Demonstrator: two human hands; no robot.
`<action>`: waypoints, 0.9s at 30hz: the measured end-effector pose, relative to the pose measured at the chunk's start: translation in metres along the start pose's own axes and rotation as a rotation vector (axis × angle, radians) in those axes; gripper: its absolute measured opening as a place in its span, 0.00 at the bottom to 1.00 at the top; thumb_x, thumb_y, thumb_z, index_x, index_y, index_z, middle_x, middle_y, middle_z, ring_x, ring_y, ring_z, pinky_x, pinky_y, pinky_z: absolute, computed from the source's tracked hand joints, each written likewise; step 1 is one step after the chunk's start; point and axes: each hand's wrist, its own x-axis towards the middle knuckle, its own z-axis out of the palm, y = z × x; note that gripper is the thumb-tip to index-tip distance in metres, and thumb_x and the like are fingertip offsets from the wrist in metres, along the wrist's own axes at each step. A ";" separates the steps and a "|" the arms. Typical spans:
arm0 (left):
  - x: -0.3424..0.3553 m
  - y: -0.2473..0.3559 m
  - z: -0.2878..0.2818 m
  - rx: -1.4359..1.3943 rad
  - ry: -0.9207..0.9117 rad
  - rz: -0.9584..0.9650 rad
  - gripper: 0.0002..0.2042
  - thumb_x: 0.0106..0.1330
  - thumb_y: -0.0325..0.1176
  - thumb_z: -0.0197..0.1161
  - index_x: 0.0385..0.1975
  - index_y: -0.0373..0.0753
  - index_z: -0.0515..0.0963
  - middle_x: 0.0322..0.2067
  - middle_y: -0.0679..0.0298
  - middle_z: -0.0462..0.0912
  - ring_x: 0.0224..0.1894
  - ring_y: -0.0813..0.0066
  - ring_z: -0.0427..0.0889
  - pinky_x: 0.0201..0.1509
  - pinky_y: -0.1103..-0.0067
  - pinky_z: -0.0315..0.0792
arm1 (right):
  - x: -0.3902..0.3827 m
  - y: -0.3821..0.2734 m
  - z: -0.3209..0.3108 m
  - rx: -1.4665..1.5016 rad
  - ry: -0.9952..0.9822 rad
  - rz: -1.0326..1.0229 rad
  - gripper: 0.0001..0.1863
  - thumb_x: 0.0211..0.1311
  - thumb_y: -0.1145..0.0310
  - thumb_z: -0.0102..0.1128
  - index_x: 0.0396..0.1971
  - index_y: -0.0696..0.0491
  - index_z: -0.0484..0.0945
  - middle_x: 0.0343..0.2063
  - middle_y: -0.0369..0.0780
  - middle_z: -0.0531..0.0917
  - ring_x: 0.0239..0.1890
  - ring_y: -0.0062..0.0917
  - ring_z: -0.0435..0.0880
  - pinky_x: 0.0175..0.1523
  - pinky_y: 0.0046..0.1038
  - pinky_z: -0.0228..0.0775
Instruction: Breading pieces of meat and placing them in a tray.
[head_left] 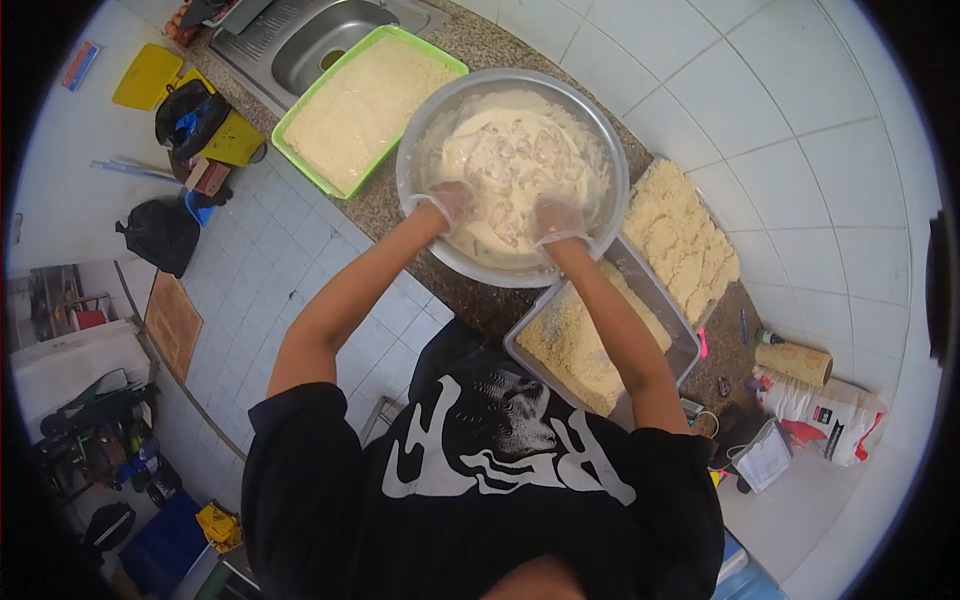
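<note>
A large metal bowl (617, 165) stands on the counter in front of me. Inside lies a creamy pale batter (490, 165) with pinkish pieces, which look like raw meat, coated in it. My left hand (455, 203), in a clear plastic glove, reaches over the near left rim into the batter. My right hand (558, 220), gloved the same way, dips into the mix at the near right side. Batter and loose glove plastic hide the fingers of both hands, so I cannot see whether they grip a piece.
A green-rimmed tray (284, 135) of pale crumbs sits left of the bowl, beside a steel sink (300, 50). Under my right forearm is a grey tub (685, 345) of yellowish crumbs. A crumb heap (680, 235) lies against the tiled wall. A yellow bin (235, 140) stands at left.
</note>
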 end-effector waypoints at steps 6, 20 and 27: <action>0.036 -0.029 0.029 -0.153 0.053 0.054 0.11 0.57 0.32 0.57 0.37 0.36 0.79 0.36 0.47 0.82 0.40 0.51 0.83 0.46 0.66 0.76 | 0.033 0.039 -0.011 0.111 0.182 0.000 0.08 0.55 0.65 0.54 0.29 0.50 0.80 0.27 0.42 0.82 0.31 0.36 0.83 0.38 0.36 0.76; 0.011 -0.003 -0.068 -0.154 0.106 0.004 0.16 0.49 0.43 0.66 0.27 0.34 0.82 0.27 0.48 0.82 0.32 0.51 0.82 0.41 0.64 0.75 | 0.007 -0.061 -0.018 0.134 -0.130 -0.067 0.10 0.54 0.65 0.53 0.30 0.51 0.82 0.30 0.44 0.84 0.34 0.40 0.85 0.38 0.41 0.75; -0.009 0.010 -0.109 -0.208 0.261 -0.015 0.17 0.50 0.45 0.64 0.27 0.34 0.82 0.26 0.47 0.81 0.31 0.52 0.82 0.40 0.65 0.75 | 0.032 -0.017 -0.029 0.154 0.036 -0.078 0.11 0.54 0.63 0.54 0.28 0.52 0.83 0.29 0.45 0.84 0.32 0.37 0.85 0.36 0.38 0.75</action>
